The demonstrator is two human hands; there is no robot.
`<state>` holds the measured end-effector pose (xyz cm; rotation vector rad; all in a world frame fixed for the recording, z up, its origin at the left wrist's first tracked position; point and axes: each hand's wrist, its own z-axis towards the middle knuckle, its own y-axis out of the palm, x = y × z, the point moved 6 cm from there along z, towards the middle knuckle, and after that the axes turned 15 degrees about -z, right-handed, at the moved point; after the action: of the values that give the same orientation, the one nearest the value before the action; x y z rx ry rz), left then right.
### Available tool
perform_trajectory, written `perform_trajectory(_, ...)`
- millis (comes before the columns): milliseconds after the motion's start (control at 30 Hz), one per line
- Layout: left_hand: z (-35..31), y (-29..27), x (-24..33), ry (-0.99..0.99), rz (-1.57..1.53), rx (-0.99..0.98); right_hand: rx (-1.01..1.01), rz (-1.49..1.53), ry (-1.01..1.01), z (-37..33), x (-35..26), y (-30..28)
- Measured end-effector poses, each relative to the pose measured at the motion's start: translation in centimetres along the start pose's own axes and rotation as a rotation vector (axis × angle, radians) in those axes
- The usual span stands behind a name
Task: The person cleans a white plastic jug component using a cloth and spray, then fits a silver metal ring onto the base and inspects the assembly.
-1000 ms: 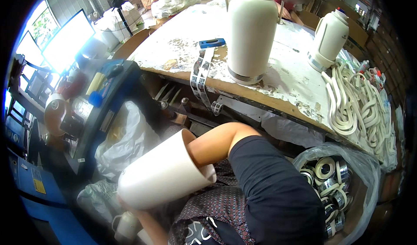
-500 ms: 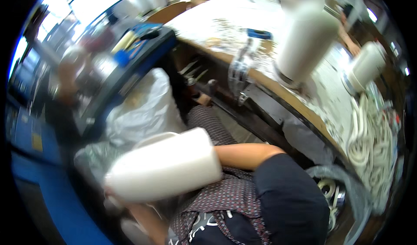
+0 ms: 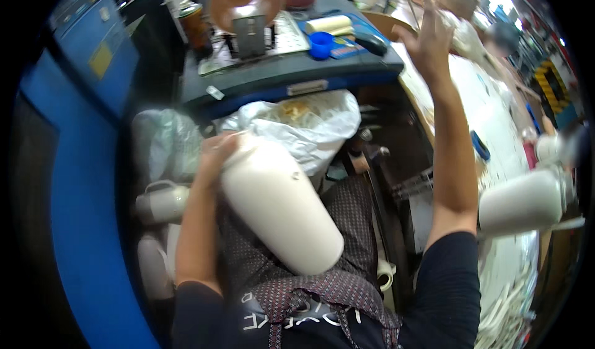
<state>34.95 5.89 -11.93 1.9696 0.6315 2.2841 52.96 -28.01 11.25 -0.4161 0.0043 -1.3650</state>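
A large cream-white cylindrical plastic vessel [image 3: 282, 206] lies slanted across my lap, its narrower end up toward the left and its rounded base toward me. A small dark mark shows on its side. My left hand [image 3: 217, 154] grips it at the narrow end. Raised and stretched far forward, my right hand [image 3: 429, 45] has its thumb and fingers apart, next to some thin rods or wires at the far edge of the worktable; nothing is plainly held in it. Another white vessel [image 3: 524, 203] lies tilted on the worktable at the right.
Ahead, a dark bench [image 3: 279, 79] bears a brown bowl-shaped device [image 3: 246, 2], a spray can [image 3: 194, 27], a blue cup [image 3: 321, 44] and cream rolls. A white bag [image 3: 310, 126] hangs below. White handled jugs [image 3: 166, 201] stand left, beside blue cabinets [image 3: 93, 182].
My view has swung left. The vessel has tipped from lying sideways to slanting toward me, with my left hand at its narrow end. My right arm has moved from beside the vessel to reaching far forward.
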Motion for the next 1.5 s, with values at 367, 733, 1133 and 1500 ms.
perform_trajectory(367,-12.3,-15.1,2.1,0.023,-0.462,0.725,-1.164,1.026,0.595,-28.5,-6.3,-6.3)
perform_trajectory(733,-39.4,-27.5,-6.4,-0.011,-0.089,1.185,-1.389,1.260,0.269,-27.8,-16.5,-9.4)
perform_trajectory(1133,-30.0,-20.6,4.5,0.256,-0.124,0.661,-1.322,1.123,0.171,-29.4,-12.4,-13.6)
perform_trajectory(1500,-33.9,-32.6,3.6,0.355,1.053,0.854,-1.097,0.998,0.250,-30.8,-3.5,-15.0)
